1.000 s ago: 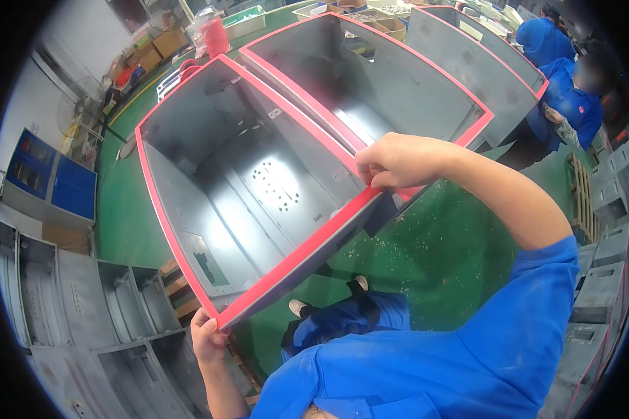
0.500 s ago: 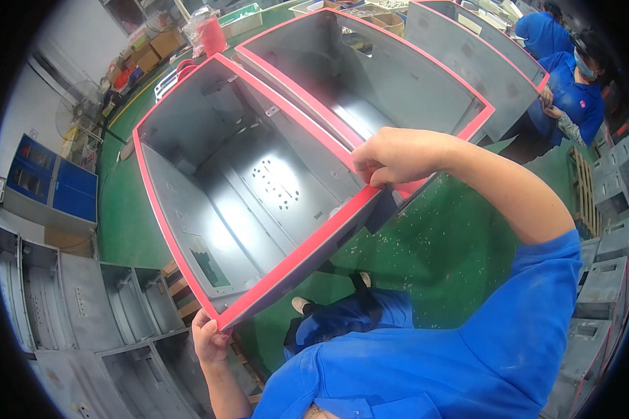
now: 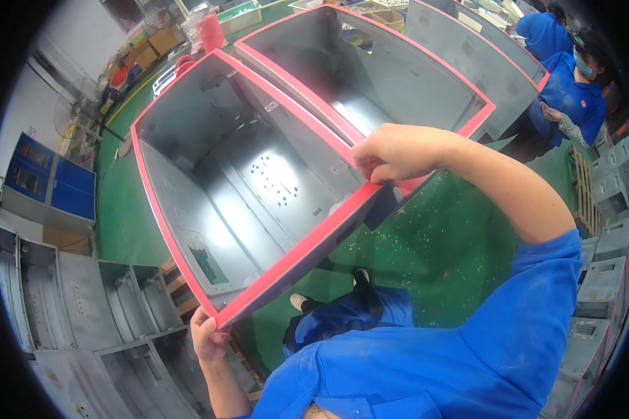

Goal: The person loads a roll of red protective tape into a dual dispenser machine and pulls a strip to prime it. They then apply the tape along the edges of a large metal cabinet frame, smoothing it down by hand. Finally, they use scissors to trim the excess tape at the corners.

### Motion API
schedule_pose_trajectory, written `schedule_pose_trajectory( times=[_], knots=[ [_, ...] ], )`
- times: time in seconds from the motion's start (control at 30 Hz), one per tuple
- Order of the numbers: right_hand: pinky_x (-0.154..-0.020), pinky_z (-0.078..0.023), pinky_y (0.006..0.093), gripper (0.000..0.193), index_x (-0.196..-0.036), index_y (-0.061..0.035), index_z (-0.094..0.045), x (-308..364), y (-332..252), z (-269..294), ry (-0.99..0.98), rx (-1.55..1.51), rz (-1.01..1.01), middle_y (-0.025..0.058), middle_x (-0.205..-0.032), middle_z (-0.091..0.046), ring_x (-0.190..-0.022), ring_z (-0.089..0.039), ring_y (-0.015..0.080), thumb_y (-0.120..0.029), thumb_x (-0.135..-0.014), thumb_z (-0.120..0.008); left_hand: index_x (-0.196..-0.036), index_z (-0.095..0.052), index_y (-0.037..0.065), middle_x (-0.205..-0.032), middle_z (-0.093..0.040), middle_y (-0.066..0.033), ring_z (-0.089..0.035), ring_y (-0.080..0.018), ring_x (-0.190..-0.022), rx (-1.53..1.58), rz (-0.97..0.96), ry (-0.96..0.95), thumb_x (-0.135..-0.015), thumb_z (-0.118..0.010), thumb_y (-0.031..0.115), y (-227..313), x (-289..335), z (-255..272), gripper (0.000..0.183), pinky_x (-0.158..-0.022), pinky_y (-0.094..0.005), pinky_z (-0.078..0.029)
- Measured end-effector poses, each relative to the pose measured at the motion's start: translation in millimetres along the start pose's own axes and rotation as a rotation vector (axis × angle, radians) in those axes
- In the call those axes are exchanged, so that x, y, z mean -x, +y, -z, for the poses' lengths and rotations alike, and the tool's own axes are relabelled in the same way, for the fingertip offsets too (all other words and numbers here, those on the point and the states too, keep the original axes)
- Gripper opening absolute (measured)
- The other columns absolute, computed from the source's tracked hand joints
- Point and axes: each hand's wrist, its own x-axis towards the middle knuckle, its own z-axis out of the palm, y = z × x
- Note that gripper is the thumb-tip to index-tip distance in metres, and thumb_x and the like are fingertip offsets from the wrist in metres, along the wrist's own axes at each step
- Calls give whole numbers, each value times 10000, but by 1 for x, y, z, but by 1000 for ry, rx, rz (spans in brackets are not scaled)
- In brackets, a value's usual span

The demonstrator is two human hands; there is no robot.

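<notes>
Big workshop, green floor (image 3: 419,279) all over, rows of bare grey housings (image 3: 80,300) down the left and a blue-doored cupboard (image 3: 52,178) behind them. Two people in blue are off at the far right, the nearer co-worker (image 3: 573,98) facing this way.

Main thing is the open grey housing (image 3: 241,195) right in front of the wearer, mouth up, with a second housing (image 3: 412,80) just beside it on the right. What it's sitting on is hidden, so I can't tell you. Looks like sheet metal, so I'd guess stiff, awkward and heavier than one hand would like. The smooth walls could be slippery, and panels that thin might dent if knocked.

Right hand (image 3: 398,153) has its fingers curled over the rim's right-hand near corner, thumb tucked in close. Left hand (image 3: 208,336) is pinched on the other near corner, thumb and fingers together on the edge. For holding, those corners seem about right, probably the stiffest bits.

Red edging (image 3: 300,255) runs round the rim; can't tell if it's tape or a soft seal. If soft, it'd mark or peel under a hard grip, so go gently. Watch the cut-out (image 3: 206,264) too, its edges may be sharp.
</notes>
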Motion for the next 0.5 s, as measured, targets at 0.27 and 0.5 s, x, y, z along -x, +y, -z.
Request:
schedule_pose_trajectory(
  times=[0.27, 0.5],
  knots=[
    [-677, -434, 354, 109, -812, -8, -540, 1, -1, -1, 19, 42, 14, 124, -778, -607, -763, -573, 269, -33, -706, -553, -827, -512, -22, -734, -563, -107, -472, -99, -496, 2, -2, 19, -689, -629, 119, -1, 1, -1, 230, -417, -182, -373],
    [-670, -433, 367, 127, -803, -4, -537, 6, -6, -5, 139, 168, 31, 121, -750, -590, -758, -565, 279, -57, -696, -581, -821, -510, -14, -731, -561, -102, -470, -98, -499, -11, -3, 22, -695, -622, 123, 0, 1, -1, 217, -419, -181, -370]
  ],
)
